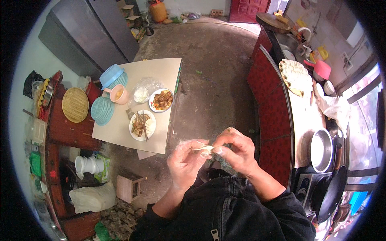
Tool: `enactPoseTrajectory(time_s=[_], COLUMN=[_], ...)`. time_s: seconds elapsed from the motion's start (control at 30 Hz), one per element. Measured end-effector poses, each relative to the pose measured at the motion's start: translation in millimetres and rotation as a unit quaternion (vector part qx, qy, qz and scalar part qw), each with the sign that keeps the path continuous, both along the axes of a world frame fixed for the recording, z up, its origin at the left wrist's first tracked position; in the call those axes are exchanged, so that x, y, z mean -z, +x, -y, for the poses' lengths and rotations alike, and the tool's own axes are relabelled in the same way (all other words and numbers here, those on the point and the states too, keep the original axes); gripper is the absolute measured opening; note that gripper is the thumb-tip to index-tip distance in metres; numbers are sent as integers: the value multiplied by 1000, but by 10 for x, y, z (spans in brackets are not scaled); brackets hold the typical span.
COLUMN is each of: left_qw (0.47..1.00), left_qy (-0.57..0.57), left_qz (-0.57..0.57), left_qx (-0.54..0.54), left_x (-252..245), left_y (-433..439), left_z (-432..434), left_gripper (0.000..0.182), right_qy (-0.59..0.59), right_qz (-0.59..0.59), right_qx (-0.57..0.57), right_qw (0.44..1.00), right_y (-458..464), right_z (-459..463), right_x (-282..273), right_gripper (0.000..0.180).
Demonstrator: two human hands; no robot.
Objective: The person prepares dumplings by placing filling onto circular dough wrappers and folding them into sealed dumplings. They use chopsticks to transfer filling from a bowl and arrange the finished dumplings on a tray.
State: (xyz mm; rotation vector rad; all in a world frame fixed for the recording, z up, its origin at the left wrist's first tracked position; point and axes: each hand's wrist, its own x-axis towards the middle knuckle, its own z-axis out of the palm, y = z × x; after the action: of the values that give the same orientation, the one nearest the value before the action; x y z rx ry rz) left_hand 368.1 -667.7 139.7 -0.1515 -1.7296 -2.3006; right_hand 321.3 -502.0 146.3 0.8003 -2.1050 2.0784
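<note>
Both of my hands are raised in front of my chest, dusted with what looks like flour. Between their fingertips is a small folded piece of dough. My left hand pinches one side of it, and the fingers and thumb of my right hand pinch the other edge. Whether the dough holds a filling is hidden. On the counter at the right, a round woven tray bears several rows of pale, shaped dough pieces. Nearer to me on that counter stands a metal basin.
At the left, a table bears two plates of food, chopsticks, a pink cup and blue plastic baskets. A wooden stool stands near it. A black wok sits beyond the counter's near end. A refrigerator stands back left.
</note>
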Motion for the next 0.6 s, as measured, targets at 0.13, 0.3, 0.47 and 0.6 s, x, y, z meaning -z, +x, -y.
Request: enactPoseTrajectory(time_s=[0.13,0.3,0.47,0.6], left_qw=[999,996,990,987], left_qy=[-41,7,-132,-157], left_qz=[-2,53,8,22], left_qx=[19,76,38,36], left_x=[7,12,23,32], left_y=[19,70,100,143], left_z=[58,43,121,110], left_gripper=[26,29,33,36], right_qy=[35,126,77,120], right_qz=[-55,-146,-98,-132], right_qx=[-24,42,30,2], right_qw=[998,980,992,984], right_y=[-80,-23,-5,-34], right_z=[-30,-17,13,-39], right_x=[-11,40,-60,-24], right_gripper=[19,11,11,15])
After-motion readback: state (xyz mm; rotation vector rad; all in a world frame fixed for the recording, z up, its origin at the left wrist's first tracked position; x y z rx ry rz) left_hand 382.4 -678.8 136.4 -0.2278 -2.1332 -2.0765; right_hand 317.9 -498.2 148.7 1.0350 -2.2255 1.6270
